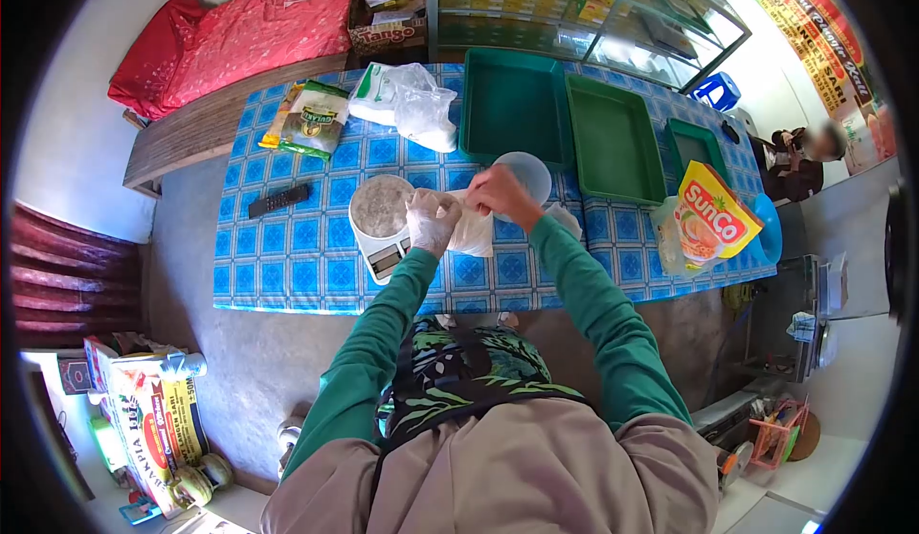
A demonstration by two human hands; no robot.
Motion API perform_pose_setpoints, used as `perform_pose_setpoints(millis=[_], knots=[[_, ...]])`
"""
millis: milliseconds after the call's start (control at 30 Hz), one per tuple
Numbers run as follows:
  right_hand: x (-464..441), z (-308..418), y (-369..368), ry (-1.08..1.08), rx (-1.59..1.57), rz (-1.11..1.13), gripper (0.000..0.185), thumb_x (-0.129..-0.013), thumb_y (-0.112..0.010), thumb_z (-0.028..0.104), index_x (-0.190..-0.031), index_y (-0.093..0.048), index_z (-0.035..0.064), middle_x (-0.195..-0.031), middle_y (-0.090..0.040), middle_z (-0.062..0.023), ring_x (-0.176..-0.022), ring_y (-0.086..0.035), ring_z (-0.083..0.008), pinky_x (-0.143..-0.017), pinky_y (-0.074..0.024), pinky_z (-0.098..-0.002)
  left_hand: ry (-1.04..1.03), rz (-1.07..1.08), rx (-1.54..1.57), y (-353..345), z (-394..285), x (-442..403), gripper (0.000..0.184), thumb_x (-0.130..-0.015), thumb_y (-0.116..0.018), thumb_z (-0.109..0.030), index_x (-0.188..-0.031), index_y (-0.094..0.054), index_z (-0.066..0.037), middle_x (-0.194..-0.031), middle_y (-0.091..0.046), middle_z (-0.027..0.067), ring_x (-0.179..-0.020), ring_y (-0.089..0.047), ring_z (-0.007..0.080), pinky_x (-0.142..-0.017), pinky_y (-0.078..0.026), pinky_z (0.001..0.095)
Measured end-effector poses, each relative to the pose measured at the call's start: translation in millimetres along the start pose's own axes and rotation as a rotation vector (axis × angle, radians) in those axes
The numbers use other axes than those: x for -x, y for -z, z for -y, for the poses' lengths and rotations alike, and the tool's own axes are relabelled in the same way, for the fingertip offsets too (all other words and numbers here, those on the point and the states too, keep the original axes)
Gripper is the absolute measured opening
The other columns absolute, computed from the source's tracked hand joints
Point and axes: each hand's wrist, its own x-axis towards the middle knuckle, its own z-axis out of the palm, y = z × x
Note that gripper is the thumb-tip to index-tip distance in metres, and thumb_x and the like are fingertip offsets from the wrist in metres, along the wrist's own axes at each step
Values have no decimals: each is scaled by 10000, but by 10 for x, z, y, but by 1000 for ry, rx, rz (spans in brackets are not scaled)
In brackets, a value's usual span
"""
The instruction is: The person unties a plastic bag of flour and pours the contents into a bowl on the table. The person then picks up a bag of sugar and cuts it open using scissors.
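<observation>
A small clear plastic bag of white powder [472, 234] is at the table's near side. My left hand [431, 222], in a thin whitish glove, is closed at the bag's upper left edge. My right hand [502, 195] has no glove, and its fingers are pinched at the bag's upper right. Left of the bag stands a white kitchen scale [385, 258] carrying a round container of whitish contents [380, 206]. A translucent round bowl [532, 176] sits behind my right hand. Partly hidden by my right wrist is another clear plastic bag [565, 219].
On the blue checked tablecloth [273, 282] are a remote control [279, 201], a Gulaku sugar pack [316, 120], white plastic bags [407, 103], green trays [617, 139] and a SunCo pouch [713, 213]. Another person [799, 156] is at the far right. A red-covered bench [239, 46] stands back left.
</observation>
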Motion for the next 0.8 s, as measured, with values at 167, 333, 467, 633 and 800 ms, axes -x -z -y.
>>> perform_pose_setpoints(millis=[167, 333, 467, 633, 800], knots=[[-164, -181, -28, 389, 1027, 239, 169, -667, -614, 193, -514, -625, 123, -490, -582, -16, -406, -546, -132, -440, -456, -283, -73, 6, -43, -42, 84, 8, 146, -623, -692, -168, -627, -570, -86, -701, -555, 98, -782, -515, 326, -725, -398, 451], [-216, -406, -148, 786, 964, -175, 170, -537, -680, 339, -464, -589, 215, -482, -545, -55, -488, -582, -283, -443, -450, -396, -320, -11, -50, -80, 120, -96, 153, -559, -671, -93, -578, -520, -94, -646, -508, 100, -678, -497, 310, -625, -387, 441], [-286, -350, -55, -6, 136, 141, 137, -504, -647, 94, -421, -559, 30, -450, -558, -108, -366, -554, -155, -349, -425, -286, -356, -69, -30, -125, 108, -93, 143, -583, -643, -56, -628, -518, -108, -639, -500, 73, -671, -504, 291, -642, -399, 422], [-221, -226, -130, -250, 55, 67, 94, -479, -639, 55, -439, -577, -4, -444, -568, -76, -357, -553, -140, -332, -427, -301, -361, -19, -56, -117, 52, -92, 173, -586, -637, -45, -619, -477, -105, -655, -485, 64, -680, -496, 271, -651, -392, 412], [-219, -86, -107, -247, 280, 43, 114, -496, -651, 91, -442, -588, 13, -435, -562, -96, -382, -581, -181, -386, -481, -312, -382, 24, -57, -115, 97, -108, 174, -585, -638, -48, -621, -473, -91, -660, -473, 81, -689, -485, 282, -654, -385, 411]])
